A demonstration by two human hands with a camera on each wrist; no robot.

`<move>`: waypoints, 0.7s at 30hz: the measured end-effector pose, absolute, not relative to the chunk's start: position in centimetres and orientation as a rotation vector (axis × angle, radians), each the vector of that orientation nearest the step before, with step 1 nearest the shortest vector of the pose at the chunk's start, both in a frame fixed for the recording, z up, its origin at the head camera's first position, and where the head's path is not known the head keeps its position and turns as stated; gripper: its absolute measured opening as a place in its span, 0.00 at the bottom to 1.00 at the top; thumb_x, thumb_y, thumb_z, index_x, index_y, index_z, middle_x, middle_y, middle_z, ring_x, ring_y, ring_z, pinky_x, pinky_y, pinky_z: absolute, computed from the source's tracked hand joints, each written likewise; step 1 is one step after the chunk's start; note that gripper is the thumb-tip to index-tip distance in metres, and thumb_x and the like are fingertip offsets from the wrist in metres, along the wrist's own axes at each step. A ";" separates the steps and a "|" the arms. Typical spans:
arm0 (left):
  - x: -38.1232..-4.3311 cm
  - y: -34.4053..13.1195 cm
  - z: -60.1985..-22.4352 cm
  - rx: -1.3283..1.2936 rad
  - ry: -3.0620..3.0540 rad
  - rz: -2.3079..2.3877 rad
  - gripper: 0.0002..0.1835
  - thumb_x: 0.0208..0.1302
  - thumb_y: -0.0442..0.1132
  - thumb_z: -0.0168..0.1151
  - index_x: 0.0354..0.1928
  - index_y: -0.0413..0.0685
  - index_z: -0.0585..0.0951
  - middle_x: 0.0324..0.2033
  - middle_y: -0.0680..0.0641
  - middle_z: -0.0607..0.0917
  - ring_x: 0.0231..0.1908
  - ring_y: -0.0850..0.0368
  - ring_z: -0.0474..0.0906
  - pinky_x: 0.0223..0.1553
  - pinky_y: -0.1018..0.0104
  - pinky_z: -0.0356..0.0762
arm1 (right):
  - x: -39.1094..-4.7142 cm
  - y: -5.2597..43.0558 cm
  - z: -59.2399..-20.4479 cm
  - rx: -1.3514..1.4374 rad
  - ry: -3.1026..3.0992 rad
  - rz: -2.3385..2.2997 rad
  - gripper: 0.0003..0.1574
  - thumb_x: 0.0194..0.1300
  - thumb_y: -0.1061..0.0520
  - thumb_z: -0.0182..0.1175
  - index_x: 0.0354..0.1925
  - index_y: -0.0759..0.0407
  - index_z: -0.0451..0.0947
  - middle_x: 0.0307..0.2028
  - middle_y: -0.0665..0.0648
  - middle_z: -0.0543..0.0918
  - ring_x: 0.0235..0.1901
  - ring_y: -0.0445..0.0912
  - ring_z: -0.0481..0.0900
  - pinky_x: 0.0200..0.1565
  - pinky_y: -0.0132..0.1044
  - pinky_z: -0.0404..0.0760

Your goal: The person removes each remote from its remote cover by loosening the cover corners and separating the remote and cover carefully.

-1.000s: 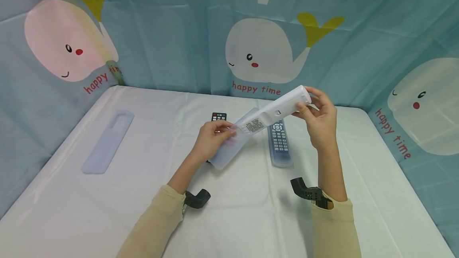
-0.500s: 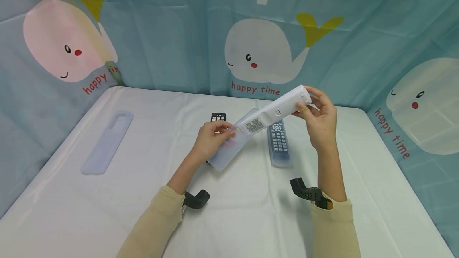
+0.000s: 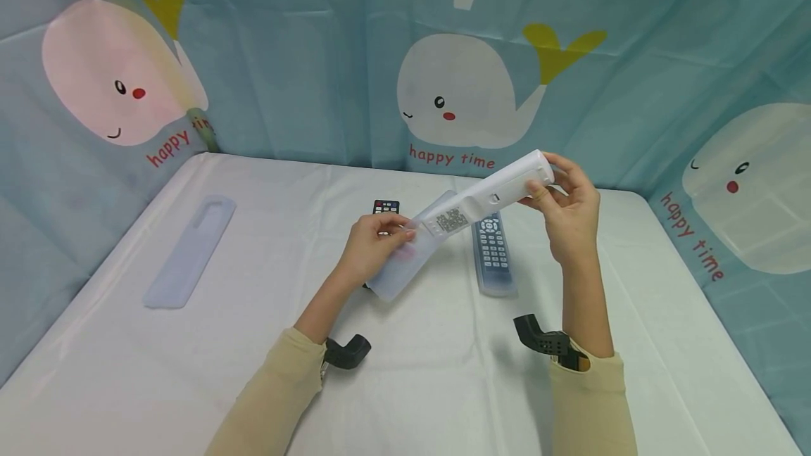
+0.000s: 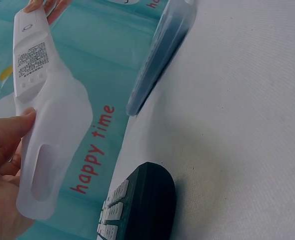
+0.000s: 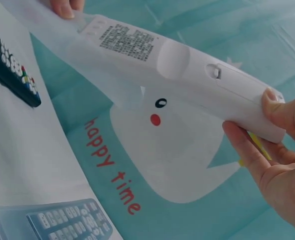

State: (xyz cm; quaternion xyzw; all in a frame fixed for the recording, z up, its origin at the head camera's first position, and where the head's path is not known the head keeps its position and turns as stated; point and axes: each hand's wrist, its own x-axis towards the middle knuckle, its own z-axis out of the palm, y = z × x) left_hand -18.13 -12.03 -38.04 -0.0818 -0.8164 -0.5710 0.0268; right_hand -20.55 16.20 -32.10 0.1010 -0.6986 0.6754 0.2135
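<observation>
The left hand [image 3: 377, 246] pinched a translucent remote sleeve [image 3: 402, 274] between thumb and fingertips, nearly together. The right hand [image 3: 568, 217], thumb and fingers parted around its thickness, gripped the upper end of a white remote control [image 3: 497, 192], held above the table [image 3: 418, 385], tilted toward two o'clock, lower end against the sleeve. From the left hand, a black remote control [image 3: 386, 205] lay at twelve o'clock, another sleeve [image 3: 189, 255] at nine; a sleeved remote control [image 3: 495, 259] lay at the right hand's eight.

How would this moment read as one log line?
left hand pinches translucent cover | right hand grips white remote control | remote overlaps cover | second cover lies on table
</observation>
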 end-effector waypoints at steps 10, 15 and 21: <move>-18.1 -12.1 -38.1 -0.247 -2.519 -1.752 0.11 0.71 0.35 0.70 0.50 0.36 0.88 0.45 0.38 0.91 0.44 0.47 0.87 0.40 0.64 0.84 | -20.5 16.4 -32.1 0.272 -1.900 1.899 0.27 0.71 0.73 0.63 0.66 0.64 0.79 0.54 0.55 0.83 0.46 0.48 0.86 0.44 0.32 0.89; -18.0 -12.1 -38.2 -0.243 -2.497 -1.780 0.10 0.71 0.34 0.70 0.49 0.36 0.88 0.44 0.38 0.91 0.42 0.48 0.87 0.39 0.67 0.83 | -20.4 17.0 -31.9 0.245 -1.844 1.945 0.27 0.71 0.74 0.62 0.65 0.63 0.79 0.55 0.58 0.83 0.48 0.51 0.86 0.44 0.33 0.90; -18.2 -12.3 -38.4 -0.193 -2.497 -1.766 0.10 0.70 0.32 0.70 0.49 0.35 0.88 0.42 0.38 0.90 0.37 0.51 0.88 0.37 0.70 0.82 | -20.3 18.0 -31.5 0.168 -1.731 2.019 0.26 0.72 0.74 0.61 0.64 0.62 0.80 0.57 0.61 0.81 0.54 0.55 0.83 0.44 0.34 0.89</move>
